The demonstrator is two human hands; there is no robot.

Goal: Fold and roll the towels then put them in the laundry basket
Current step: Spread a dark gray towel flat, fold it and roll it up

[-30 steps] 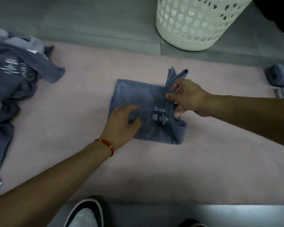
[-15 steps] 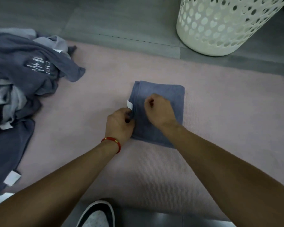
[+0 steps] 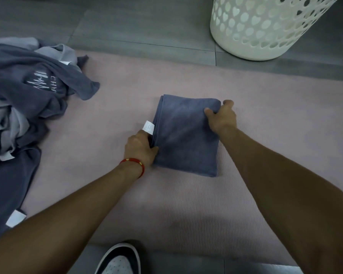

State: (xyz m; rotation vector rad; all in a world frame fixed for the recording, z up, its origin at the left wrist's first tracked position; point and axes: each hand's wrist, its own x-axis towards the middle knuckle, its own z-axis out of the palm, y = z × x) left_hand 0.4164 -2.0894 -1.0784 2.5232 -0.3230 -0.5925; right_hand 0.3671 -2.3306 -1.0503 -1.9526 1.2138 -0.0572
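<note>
Currently towel (image 3: 186,135) folded flat on mat (image 3: 186,214); left hand (image 3: 141,149) and right hand (image 3: 223,117) pinch its edges. Rolling, basket (image 3: 265,32) drop, pile (image 3: 28,95) remain.

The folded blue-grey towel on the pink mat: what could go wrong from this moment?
The folded blue-grey towel is held only at two edges, by the left hand and right hand; its layers may slip apart while rolling. The white care label sticks out and could stay exposed.
</note>
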